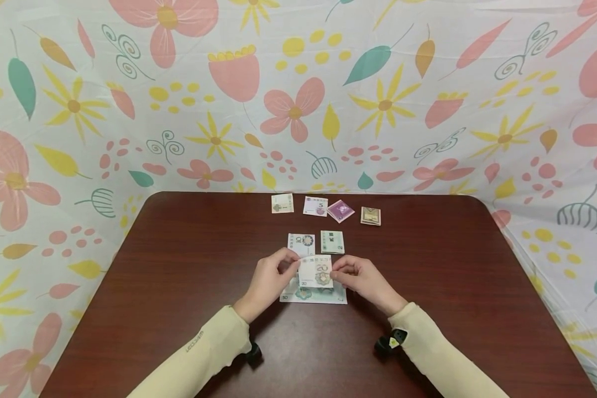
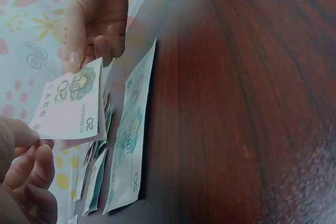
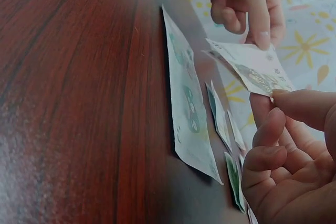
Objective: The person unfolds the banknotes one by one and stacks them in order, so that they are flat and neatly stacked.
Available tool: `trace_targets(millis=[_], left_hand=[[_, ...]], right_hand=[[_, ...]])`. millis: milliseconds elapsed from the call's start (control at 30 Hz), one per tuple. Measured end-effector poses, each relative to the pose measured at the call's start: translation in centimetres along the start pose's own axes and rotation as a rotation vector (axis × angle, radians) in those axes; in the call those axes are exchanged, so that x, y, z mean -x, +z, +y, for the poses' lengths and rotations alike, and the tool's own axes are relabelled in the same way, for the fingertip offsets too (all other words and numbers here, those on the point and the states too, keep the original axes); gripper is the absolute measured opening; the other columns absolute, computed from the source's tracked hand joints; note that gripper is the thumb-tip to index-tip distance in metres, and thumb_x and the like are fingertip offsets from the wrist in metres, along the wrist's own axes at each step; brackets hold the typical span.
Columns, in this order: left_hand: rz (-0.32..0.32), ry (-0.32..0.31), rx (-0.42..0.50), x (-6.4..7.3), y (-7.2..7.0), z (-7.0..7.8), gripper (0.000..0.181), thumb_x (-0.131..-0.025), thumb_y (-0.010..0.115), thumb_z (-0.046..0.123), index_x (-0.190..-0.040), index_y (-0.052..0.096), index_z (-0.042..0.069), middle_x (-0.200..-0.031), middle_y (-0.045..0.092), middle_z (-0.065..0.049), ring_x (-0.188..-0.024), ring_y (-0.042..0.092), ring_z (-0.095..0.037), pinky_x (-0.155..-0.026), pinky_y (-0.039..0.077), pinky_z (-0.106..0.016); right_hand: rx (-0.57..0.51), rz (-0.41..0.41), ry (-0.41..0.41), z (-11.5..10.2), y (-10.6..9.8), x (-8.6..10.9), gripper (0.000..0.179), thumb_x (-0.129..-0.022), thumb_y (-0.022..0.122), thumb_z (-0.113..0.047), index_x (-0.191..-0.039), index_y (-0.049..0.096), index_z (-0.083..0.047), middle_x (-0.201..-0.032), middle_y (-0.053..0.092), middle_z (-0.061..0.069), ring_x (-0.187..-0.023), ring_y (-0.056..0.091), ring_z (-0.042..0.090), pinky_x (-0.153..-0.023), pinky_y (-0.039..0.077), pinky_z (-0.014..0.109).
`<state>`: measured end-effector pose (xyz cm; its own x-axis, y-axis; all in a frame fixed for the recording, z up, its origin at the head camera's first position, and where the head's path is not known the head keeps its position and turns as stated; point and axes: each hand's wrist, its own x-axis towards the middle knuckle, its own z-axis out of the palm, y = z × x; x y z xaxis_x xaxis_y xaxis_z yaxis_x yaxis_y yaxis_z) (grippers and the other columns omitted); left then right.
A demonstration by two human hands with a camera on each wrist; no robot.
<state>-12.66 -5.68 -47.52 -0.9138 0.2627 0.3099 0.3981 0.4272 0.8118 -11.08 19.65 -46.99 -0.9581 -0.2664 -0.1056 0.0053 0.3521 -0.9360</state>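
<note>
Head view: 20 note (image 1: 312,273), edges in both hands (image 1: 270,279) (image 1: 365,280), roomy table (image 1: 189,271) alongside.

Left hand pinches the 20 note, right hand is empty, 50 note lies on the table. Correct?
No, the right hand isn't empty: it pinches the 20 note too, per the right wrist view. The left hand and 50 note are as you say.

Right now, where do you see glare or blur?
Head view: soft sheen on the near part of the table, small print on the held 20 note too soft to read; left wrist: speckled glare at lower right; right wrist: speckled glare at lower left.
</note>
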Motion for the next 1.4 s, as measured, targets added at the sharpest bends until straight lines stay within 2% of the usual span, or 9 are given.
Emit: trace_targets(millis=[167,300,467,633,867,1033,1133,1267,1400], left_hand=[[-0.001,-0.028,0.101,0.0,-0.3,0.0,0.005,-0.095,0.073,0.003,-0.098,0.073,0.007,-0.083,0.073,-0.002,-0.062,0.057,-0.006,-0.058,0.048,-0.021],[-0.007,-0.044,0.155,0.1,-0.5,0.1,0.006,-0.096,0.072,0.002,-0.096,0.073,0.008,-0.080,0.072,-0.003,-0.060,0.055,-0.006,-0.056,0.047,-0.021],[-0.014,-0.042,0.158,0.2,-0.8,0.4,0.009,-0.095,0.072,0.001,-0.095,0.073,0.010,-0.079,0.071,-0.002,-0.060,0.055,-0.007,-0.055,0.047,-0.021],[-0.017,-0.027,0.162,0.3,-1.1,0.4,0.004,-0.096,0.072,0.003,-0.098,0.073,0.006,-0.081,0.072,-0.001,-0.064,0.055,-0.007,-0.059,0.046,-0.021],[-0.043,-0.032,0.157,0.6,-1.6,0.3,0.004,-0.099,0.071,0.007,-0.101,0.073,0.005,-0.085,0.073,-0.001,-0.068,0.057,-0.007,-0.063,0.046,-0.022],[-0.055,-0.055,0.185,0.8,-1.8,0.4,0.004,-0.098,0.071,0.006,-0.100,0.075,0.007,-0.086,0.074,-0.008,-0.068,0.057,-0.009,-0.063,0.046,-0.022],[-0.059,-0.058,0.195,0.9,-1.8,0.4,0.005,-0.098,0.072,0.007,-0.100,0.076,0.009,-0.086,0.074,-0.007,-0.068,0.056,-0.008,-0.063,0.046,-0.023],[-0.090,-0.051,0.216,1.0,-1.8,0.6,0.005,-0.098,0.072,0.007,-0.100,0.076,0.010,-0.086,0.074,-0.003,-0.070,0.058,-0.008,-0.065,0.048,-0.023],[-0.143,-0.041,0.237,1.0,-1.8,0.7,0.005,-0.098,0.072,0.008,-0.100,0.076,0.009,-0.086,0.073,-0.003,-0.067,0.056,-0.007,-0.063,0.047,-0.022]], right_hand=[[-0.003,-0.008,-0.009,-0.1,0.2,0.0,0.016,-0.097,0.073,-0.010,-0.107,0.068,0.002,-0.086,0.071,0.014,-0.066,0.054,0.012,-0.056,0.041,0.024],[0.015,-0.014,-0.010,-0.3,0.2,0.0,0.017,-0.097,0.074,-0.011,-0.107,0.069,0.001,-0.087,0.071,0.015,-0.067,0.054,0.012,-0.057,0.041,0.024],[0.030,-0.026,-0.005,-0.4,0.0,0.0,0.018,-0.097,0.074,-0.013,-0.109,0.069,0.000,-0.092,0.072,0.013,-0.072,0.058,0.016,-0.061,0.044,0.024],[0.040,-0.016,-0.013,-0.3,-0.3,0.1,0.019,-0.096,0.075,-0.014,-0.110,0.071,-0.002,-0.098,0.075,0.011,-0.079,0.063,0.018,-0.065,0.047,0.025],[0.043,0.009,-0.008,-0.1,-1.2,0.5,0.018,-0.096,0.076,-0.015,-0.110,0.073,-0.003,-0.091,0.071,0.018,-0.069,0.058,0.017,-0.057,0.044,0.024],[0.045,0.014,-0.023,0.2,-1.7,0.3,0.019,-0.096,0.075,-0.013,-0.111,0.073,-0.002,-0.090,0.070,0.019,-0.069,0.059,0.012,-0.058,0.046,0.023],[0.055,0.010,-0.040,0.4,-1.7,0.1,0.019,-0.097,0.074,-0.012,-0.113,0.072,-0.001,-0.095,0.072,0.017,-0.069,0.060,0.010,-0.060,0.049,0.025],[0.050,0.008,-0.066,0.6,-1.6,-0.3,0.022,-0.097,0.073,-0.011,-0.116,0.072,0.001,-0.100,0.074,0.013,-0.072,0.064,0.018,-0.063,0.053,0.029],[0.049,-0.002,-0.088,0.6,-1.5,-0.6,0.025,-0.098,0.073,-0.012,-0.120,0.072,-0.001,-0.108,0.075,0.014,-0.083,0.069,0.024,-0.069,0.056,0.029]])
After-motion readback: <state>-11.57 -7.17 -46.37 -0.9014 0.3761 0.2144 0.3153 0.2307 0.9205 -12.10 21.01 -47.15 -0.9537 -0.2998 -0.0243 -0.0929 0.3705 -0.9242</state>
